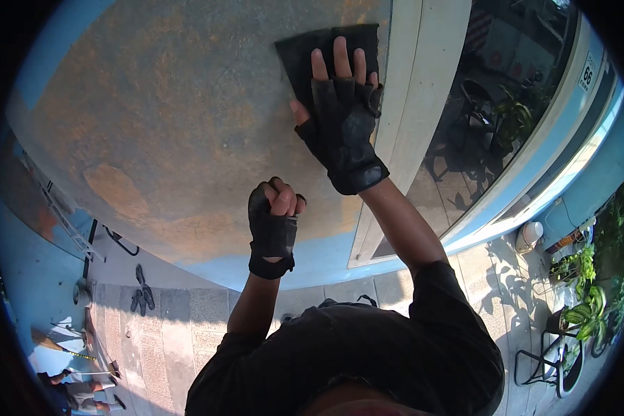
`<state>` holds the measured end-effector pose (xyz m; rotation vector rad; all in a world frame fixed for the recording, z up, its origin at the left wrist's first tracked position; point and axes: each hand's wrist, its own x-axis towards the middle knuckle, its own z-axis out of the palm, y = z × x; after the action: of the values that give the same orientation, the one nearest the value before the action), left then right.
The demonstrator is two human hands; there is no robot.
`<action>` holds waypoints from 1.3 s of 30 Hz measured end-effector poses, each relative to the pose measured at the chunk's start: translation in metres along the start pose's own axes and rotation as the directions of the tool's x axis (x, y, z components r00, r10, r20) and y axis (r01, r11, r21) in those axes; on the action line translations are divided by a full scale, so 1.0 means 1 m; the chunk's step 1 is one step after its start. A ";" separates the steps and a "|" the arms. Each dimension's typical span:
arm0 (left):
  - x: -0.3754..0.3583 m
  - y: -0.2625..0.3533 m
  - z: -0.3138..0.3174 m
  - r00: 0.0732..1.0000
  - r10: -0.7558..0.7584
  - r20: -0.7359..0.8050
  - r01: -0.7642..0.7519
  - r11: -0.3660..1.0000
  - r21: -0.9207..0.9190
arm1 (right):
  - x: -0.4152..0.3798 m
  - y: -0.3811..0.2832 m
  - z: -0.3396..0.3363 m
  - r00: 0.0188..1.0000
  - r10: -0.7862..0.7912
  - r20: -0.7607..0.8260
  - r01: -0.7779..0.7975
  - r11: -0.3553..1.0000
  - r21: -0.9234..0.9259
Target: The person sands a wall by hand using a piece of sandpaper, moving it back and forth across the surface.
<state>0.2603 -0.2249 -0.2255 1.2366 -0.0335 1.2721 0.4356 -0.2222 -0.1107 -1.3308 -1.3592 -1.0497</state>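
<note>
My right hand (343, 111), in a black fingerless glove, lies flat with fingers spread. It presses a dark sheet (301, 52), which looks like sandpaper, against the patchy grey and orange-brown wall panel (194, 104). The thumb sticks out past the sheet's left edge, and the palm hides much of the sheet. Lower and to the left, my left hand (276, 222) is closed in a fist in a matching glove, in front of the wall's lower part. Its palm side is hidden, so whether it holds anything cannot be seen.
Just right of the sheet runs a pale frame (423, 76) around dark glass (496, 118). Sandals (143, 295) lie on the paved floor at left, near a ladder (66, 218). Another person's legs (93, 395) show at lower left. Potted plants (589, 312) and a chair (544, 364) stand at right.
</note>
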 end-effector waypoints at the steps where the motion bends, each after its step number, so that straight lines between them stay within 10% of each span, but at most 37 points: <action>1: -0.002 -0.002 -0.003 0.997 -0.079 0.025 0.082 0.986 -0.148 | 0.020 0.005 -0.006 0.999 -0.027 -0.034 0.027 1.000 0.011; 3: 0.000 -0.038 -0.038 0.940 0.063 0.337 0.073 0.924 -0.376 | 0.053 0.016 -0.007 0.991 -0.060 -0.119 0.061 0.998 0.006; 7: 0.007 0.008 0.023 0.991 -0.085 0.105 0.095 0.991 -0.098 | 0.062 0.015 -0.016 0.993 -0.063 -0.098 0.062 0.998 -0.019; 12: 0.008 0.006 0.010 0.965 -0.089 0.247 0.186 0.895 -0.405 | -0.006 0.009 -0.001 1.000 -0.009 -0.006 0.008 1.000 -0.013; 26: -0.013 0.004 0.002 0.970 0.035 0.241 0.071 0.905 -0.419 | -0.005 0.016 0.000 0.999 -0.021 -0.045 0.020 1.000 -0.023; 30: -0.027 0.063 0.047 0.947 0.087 0.309 -0.208 0.901 0.381 | -0.021 0.016 0.002 1.000 -0.021 0.014 0.022 0.998 -0.052; 33: -0.016 0.092 0.067 0.690 0.304 0.657 -0.321 0.942 -0.098 | -0.020 0.016 0.004 0.999 -0.028 -0.016 0.028 0.998 -0.048; 37: -0.036 0.136 0.107 0.814 0.460 0.354 -0.409 0.887 -0.213 | -0.022 0.017 0.007 0.998 -0.047 -0.032 0.044 0.995 -0.087; 38: -0.014 0.125 0.104 0.638 0.662 0.394 -0.494 0.744 -0.450 | -0.019 0.015 0.006 0.999 -0.039 -0.003 0.039 0.996 -0.082; 39: -0.023 0.142 0.120 0.742 0.579 0.338 -0.459 0.807 -0.372 | -0.014 0.011 0.004 1.000 -0.024 -0.019 0.022 0.992 -0.124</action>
<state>0.2195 -0.3526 -0.0953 1.2962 -0.9218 1.3763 0.4458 -0.2203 -0.1260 -1.3938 -1.3145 -1.1766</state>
